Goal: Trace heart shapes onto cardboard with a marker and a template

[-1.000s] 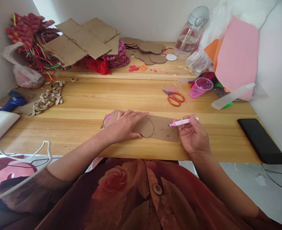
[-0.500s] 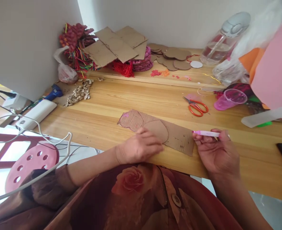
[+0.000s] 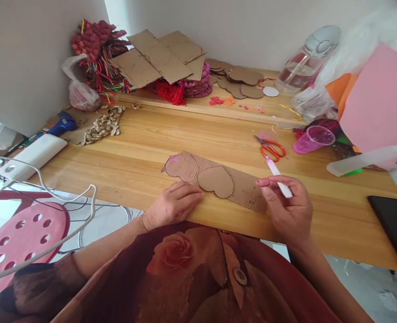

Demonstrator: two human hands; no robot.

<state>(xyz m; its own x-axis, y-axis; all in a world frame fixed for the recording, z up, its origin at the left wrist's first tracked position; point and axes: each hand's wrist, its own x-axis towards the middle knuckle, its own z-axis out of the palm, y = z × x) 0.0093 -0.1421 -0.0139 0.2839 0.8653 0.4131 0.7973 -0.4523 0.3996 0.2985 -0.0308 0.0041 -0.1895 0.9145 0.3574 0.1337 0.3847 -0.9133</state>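
Note:
A strip of corrugated cardboard (image 3: 247,190) lies on the desk in front of me. On it rests a loose heart-shaped cardboard piece (image 3: 216,181); a heart outline is drawn on the strip to its left. My left hand (image 3: 174,204) lies by the strip's near edge, fingers loosely extended and holding nothing. At the strip's right end, my right hand (image 3: 288,208) grips a white and pink marker pen (image 3: 275,171), its pink end pointing up and away toward the scissors. Those orange-handled scissors (image 3: 271,149) lie just beyond the pen.
Behind stand cardboard sheets (image 3: 161,58), stacked cut-outs (image 3: 245,75) and a water bottle (image 3: 299,67). A pink cup (image 3: 315,139) lies to the right, near a black phone (image 3: 394,226). Shell-like pieces (image 3: 102,125) and a white power strip (image 3: 33,157) are at left.
My left hand has drawn back left off the heart piece, which now shows fully. The marker pen has swung from nearly level to steeply upright in my right hand.

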